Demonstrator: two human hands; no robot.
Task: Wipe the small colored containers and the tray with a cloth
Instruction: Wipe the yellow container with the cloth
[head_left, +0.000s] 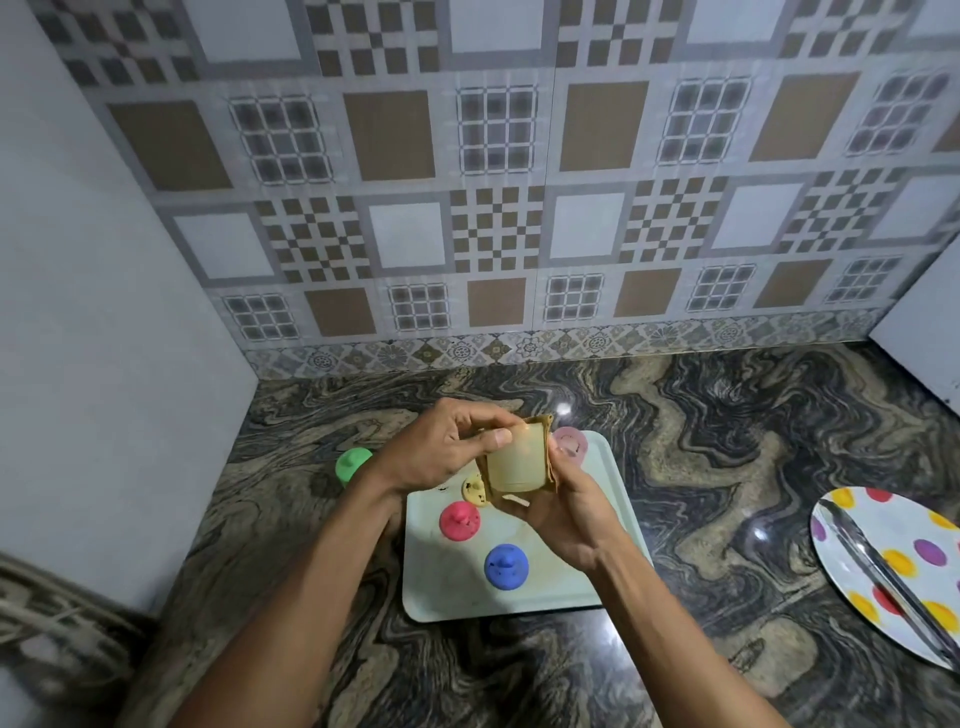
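Backed by a patterned tile wall (493, 208), with plain pale panels at either side. Spread beneath: a dark, swirl-veined stone tabletop (727, 441), glossy under the light. Set at the far right, a spotted plate (909, 522) with a metal utensil (883, 566) laid across it. Placed centrally, a pale green tray (519, 603), carrying a red container (460, 519), a blue container (506, 566), a pink container (570, 441) at its far corner and a small yellow piece (474, 489), perhaps a lid. Left off the tray, on the tabletop to its left, a green container (353, 464). Held above the tray: a pale yellow container (517, 462), clasped by the left hand (441, 452), grip curled round its wall, thumb pressed on. Cradled from below by the right hand (566, 514), grip closed on a tan cloth (543, 423) wrapped about the container. Step judged in hand: wiping the yellow container's outside. Probably called for next: turning it within the cloth, then setting it down.
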